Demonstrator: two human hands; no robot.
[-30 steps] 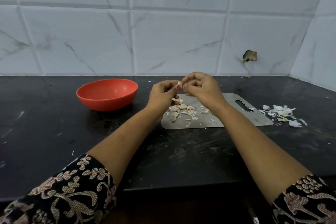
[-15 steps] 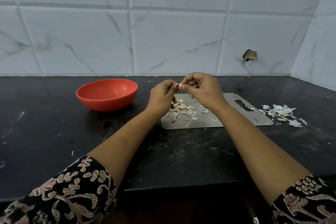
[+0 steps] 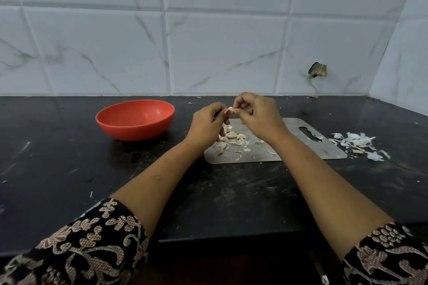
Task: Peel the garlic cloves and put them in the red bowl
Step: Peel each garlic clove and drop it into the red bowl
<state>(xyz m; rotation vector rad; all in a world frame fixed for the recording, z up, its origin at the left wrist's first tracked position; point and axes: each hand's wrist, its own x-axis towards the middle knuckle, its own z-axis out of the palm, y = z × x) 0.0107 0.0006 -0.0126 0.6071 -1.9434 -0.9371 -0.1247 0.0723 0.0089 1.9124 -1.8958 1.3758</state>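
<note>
Both hands, left and right, pinched one garlic clove above the cutting board. The red bowl beside the board looked empty; more cloves waited.

One view: head-worn, wide-angle. Faces forward and down over the dark counter toward the tiled wall at the far side. The forearms enter from the near edge. Mid-frame, close: left hand and right hand, pinching a garlic clove. Far left: red bowl; right: steel board.
</note>
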